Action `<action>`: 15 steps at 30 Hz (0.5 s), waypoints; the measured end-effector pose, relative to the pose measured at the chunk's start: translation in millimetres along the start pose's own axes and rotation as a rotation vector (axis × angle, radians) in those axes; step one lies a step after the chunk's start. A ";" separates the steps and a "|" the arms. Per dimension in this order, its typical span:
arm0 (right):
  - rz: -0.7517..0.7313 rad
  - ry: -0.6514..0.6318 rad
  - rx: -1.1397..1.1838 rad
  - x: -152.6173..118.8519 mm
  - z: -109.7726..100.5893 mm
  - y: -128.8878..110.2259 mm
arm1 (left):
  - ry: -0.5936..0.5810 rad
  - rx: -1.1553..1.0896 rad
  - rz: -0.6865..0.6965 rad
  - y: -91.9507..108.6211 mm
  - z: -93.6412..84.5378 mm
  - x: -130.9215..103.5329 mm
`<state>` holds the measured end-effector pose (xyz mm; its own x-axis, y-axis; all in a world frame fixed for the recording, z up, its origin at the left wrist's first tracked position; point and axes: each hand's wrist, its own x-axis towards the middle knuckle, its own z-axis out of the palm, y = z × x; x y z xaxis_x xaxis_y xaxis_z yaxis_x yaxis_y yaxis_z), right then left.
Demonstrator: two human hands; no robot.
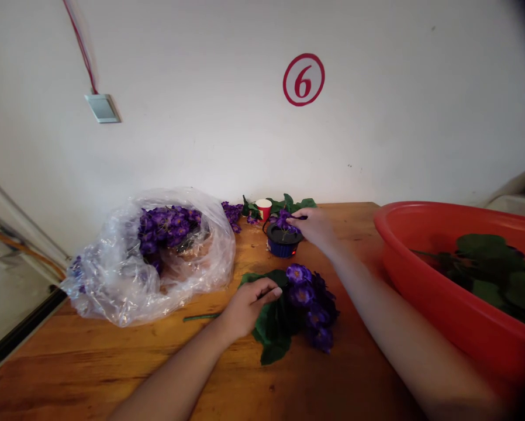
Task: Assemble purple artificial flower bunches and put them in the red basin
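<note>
So closest in, there's a purple flower bunch with big green leaves (304, 295) lying on the wooden table (227, 380). Left hand (248, 304) is over its leaves, thumb and fingers close together, can't tell if they're gripping anything. Big red tub (403, 245) with greenery off to the right, clear plastic bag (216, 263) of purple blooms to the left. Further back, right hand (317, 228) pinches a purple sprig (283, 221) right over a small blue pot (282, 248), red light lit. Paper cup (263, 211) behind that.
</note>
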<state>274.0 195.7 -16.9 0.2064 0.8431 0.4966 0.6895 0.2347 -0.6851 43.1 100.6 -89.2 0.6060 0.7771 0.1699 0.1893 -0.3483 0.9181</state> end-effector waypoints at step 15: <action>-0.154 -0.057 -0.107 -5.1 13.7 2.1 | -0.014 -0.016 -0.013 -1.5 0.7 -0.6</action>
<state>264.9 198.5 -28.2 0.0555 0.8279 0.5581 0.7802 0.3129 -0.5417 43.0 100.3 -90.9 0.6141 0.7742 0.1533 0.1849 -0.3300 0.9257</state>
